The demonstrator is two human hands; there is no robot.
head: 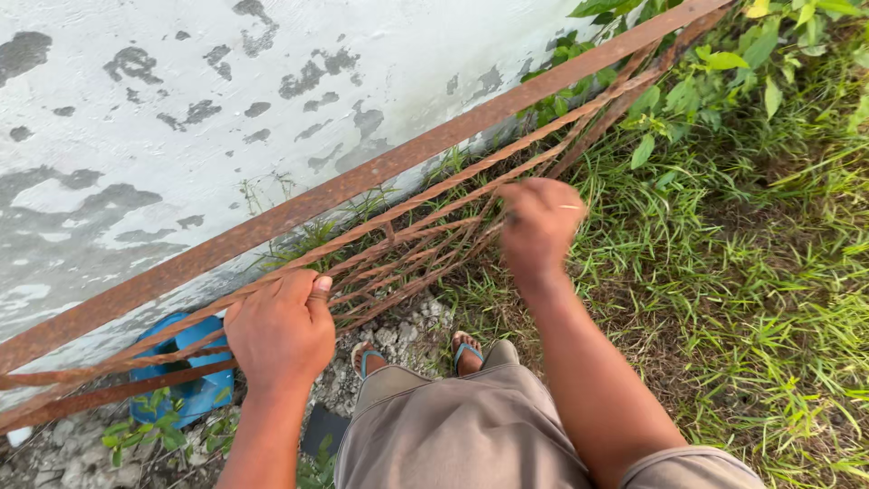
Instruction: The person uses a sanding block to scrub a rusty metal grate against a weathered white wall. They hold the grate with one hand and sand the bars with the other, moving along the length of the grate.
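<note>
Two bare hands worked at a rusty metal grille (pixel 398 244) that leaned against a peeling white wall (pixel 181 118), running from the near left up to the far right; at the near left, behind the lower bars, lay a blue plastic container (pixel 186 362) on pale rubble (pixel 398 340), with small green weeds (pixel 136 435) just in front of it; to its right the left hand (pixel 281 330) was closed around one of the thin twisted rods, fingers curled over it and the thumb pressed along the top; the broad flat top bar of the grille passed above that hand, apart from it; further right, below the grille, two feet in blue-strapped sandals (pixel 466 349) stood on the rubble, with grey-brown shorts (pixel 471 435) nearest the camera; to the right again the right hand (pixel 539 226) was held at the rods where they bunched together, its fingers bent inward in a loose fist; the hand was blurred, so I cannot tell whether it actually gripped a rod or only touched it; at the far right grass (pixel 751 272) covered the ground, and leafy plants (pixel 724 72) crowded the upper end of the grille.
</note>
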